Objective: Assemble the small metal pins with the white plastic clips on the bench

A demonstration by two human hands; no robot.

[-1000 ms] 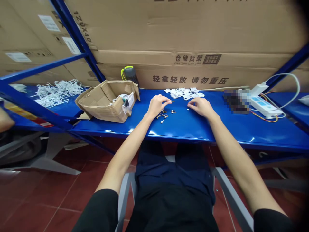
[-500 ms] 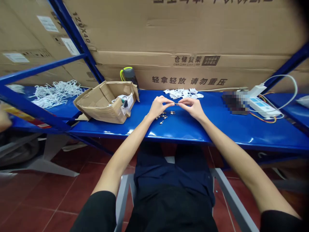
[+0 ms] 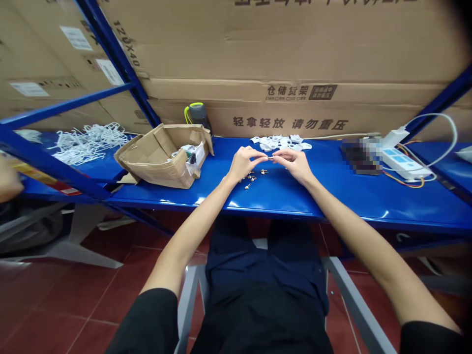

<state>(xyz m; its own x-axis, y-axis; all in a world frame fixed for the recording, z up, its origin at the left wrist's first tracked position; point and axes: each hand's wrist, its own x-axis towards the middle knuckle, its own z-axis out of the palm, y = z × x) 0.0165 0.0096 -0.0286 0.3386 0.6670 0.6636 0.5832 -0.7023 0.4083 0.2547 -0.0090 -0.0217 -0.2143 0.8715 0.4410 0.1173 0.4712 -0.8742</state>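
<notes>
My left hand (image 3: 244, 162) and my right hand (image 3: 294, 163) meet above the blue shelf (image 3: 280, 194), fingertips pinched together on a small metal pin (image 3: 270, 158) held between them. Just below the hands lies a little heap of metal pins (image 3: 250, 178) on the shelf. Beyond the hands sits a pile of small white plastic parts (image 3: 281, 142) near the back.
A torn cardboard box (image 3: 162, 155) with parts in it stands to the left, a dark bottle (image 3: 198, 114) behind it. White hooks (image 3: 88, 141) are heaped at far left. A power strip (image 3: 401, 162) with cables lies at right. Large cartons form the back wall.
My right hand left the shelf surface and came to the left hand; both now pinch the pin. Since half a second ago they have barely moved.
</notes>
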